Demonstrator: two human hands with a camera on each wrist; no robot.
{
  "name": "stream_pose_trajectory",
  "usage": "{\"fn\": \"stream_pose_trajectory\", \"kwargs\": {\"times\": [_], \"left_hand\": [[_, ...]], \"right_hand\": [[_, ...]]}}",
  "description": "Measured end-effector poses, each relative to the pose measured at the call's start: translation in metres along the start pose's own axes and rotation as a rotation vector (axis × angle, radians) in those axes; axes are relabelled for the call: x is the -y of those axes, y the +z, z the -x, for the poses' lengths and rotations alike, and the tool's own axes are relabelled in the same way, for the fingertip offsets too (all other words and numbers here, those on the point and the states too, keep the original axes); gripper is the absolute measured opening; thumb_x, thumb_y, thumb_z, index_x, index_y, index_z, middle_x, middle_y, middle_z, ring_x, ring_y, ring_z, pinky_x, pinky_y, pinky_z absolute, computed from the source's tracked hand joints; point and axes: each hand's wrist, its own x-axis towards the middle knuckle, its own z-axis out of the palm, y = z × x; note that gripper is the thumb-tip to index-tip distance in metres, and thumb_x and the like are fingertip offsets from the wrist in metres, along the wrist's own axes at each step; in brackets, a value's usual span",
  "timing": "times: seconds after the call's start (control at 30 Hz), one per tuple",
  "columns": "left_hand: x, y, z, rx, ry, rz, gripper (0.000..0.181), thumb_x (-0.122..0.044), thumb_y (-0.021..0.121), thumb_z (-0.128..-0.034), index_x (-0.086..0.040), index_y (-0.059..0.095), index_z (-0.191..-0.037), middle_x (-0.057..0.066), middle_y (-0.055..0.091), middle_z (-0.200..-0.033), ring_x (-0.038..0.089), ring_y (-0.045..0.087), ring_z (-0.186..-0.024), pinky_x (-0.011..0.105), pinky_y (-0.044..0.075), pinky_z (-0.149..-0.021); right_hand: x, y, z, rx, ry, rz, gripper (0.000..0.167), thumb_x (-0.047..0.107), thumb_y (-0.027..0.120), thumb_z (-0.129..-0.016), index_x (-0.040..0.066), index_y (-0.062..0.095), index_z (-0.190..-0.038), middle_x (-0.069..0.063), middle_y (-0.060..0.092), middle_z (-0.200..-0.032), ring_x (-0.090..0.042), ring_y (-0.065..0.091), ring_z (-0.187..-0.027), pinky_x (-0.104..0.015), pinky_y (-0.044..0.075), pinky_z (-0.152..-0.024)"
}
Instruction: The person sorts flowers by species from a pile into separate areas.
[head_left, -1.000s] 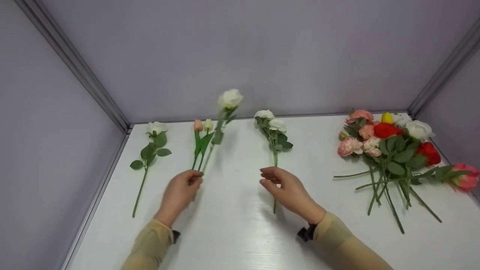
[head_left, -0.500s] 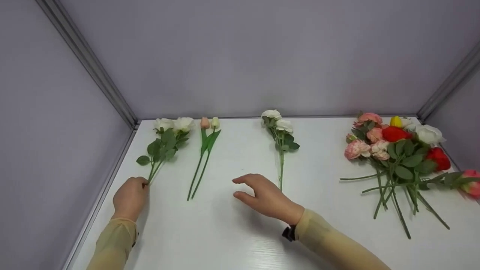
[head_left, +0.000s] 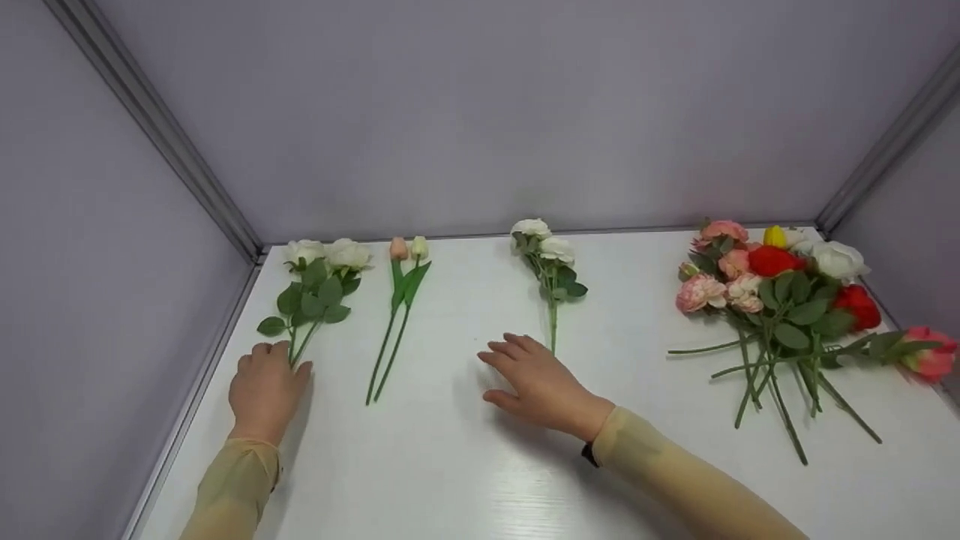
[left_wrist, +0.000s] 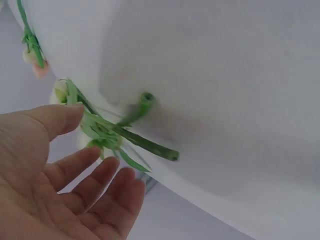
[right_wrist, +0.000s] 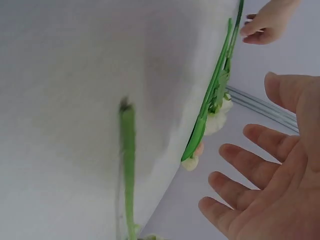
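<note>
Two white roses with green leaves lie side by side at the table's left. Over their stems is my left hand, its fingers loosely spread; the left wrist view shows the stems beyond the fingers, not gripped. My right hand hovers over the middle with spread fingers and holds nothing. Just behind it lies a stem with white blooms, its lower end hidden by the hand in the head view. Between the hands, a pink tulip and a cream tulip lie together.
At the right a heap of mixed flowers, red, pink, white and yellow, lies with crossing stems. One pink bloom juts toward the right wall. Grey panels enclose the white table at the back and sides.
My left hand carried a white rose leftward, laid it beside the other rose and let go of it. My right hand moved slightly left and its fingers spread.
</note>
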Motion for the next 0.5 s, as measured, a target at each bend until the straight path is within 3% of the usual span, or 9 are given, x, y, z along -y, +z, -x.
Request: {"fn": "stream_pose_trajectory", "kwargs": {"times": [0.1,0.27,0.4,0.5], "left_hand": [[-0.031,0.008,0.003,-0.041,0.144,-0.022,0.066,-0.03,0.072,-0.0957,0.008,0.05,-0.144,0.038,0.047,-0.14,0.058,0.043,-0.128,0.069,0.037,-0.104],[-0.109,0.027,0.016,0.065,0.378,-0.067,0.08,-0.049,0.067,-0.0975,-0.007,0.037,-0.158,0.025,0.03,-0.161,0.047,0.025,-0.148,0.063,0.012,-0.121],[-0.172,0.043,0.036,0.164,0.563,-0.096,0.082,-0.06,0.058,-0.0982,-0.017,0.031,-0.162,0.016,0.022,-0.167,0.039,0.018,-0.153,0.061,0.005,-0.122],[-0.214,0.056,0.05,0.213,0.71,-0.118,0.083,-0.066,0.053,-0.0979,-0.021,0.028,-0.163,0.013,0.018,-0.169,0.036,0.015,-0.154,0.06,0.003,-0.122]], "right_hand": [[-0.019,-0.006,0.007,-0.001,0.013,0.115,0.068,0.05,0.062,-0.101,0.015,0.044,-0.157,-0.012,0.037,-0.162,-0.039,0.024,-0.151,-0.057,0.015,-0.122],[-0.064,-0.022,0.034,-0.076,0.128,0.259,0.08,0.065,0.055,-0.098,0.022,0.034,-0.162,-0.014,0.022,-0.168,-0.045,0.013,-0.153,-0.069,0.007,-0.118],[-0.105,-0.044,0.063,-0.124,0.312,0.238,0.085,0.07,0.051,-0.096,0.02,0.031,-0.162,-0.017,0.014,-0.169,-0.049,0.005,-0.152,-0.072,0.001,-0.116],[-0.137,-0.063,0.091,-0.199,0.421,0.189,0.08,0.062,0.055,-0.099,0.01,0.04,-0.158,-0.025,0.022,-0.165,-0.053,0.012,-0.15,-0.074,0.006,-0.115]]}}
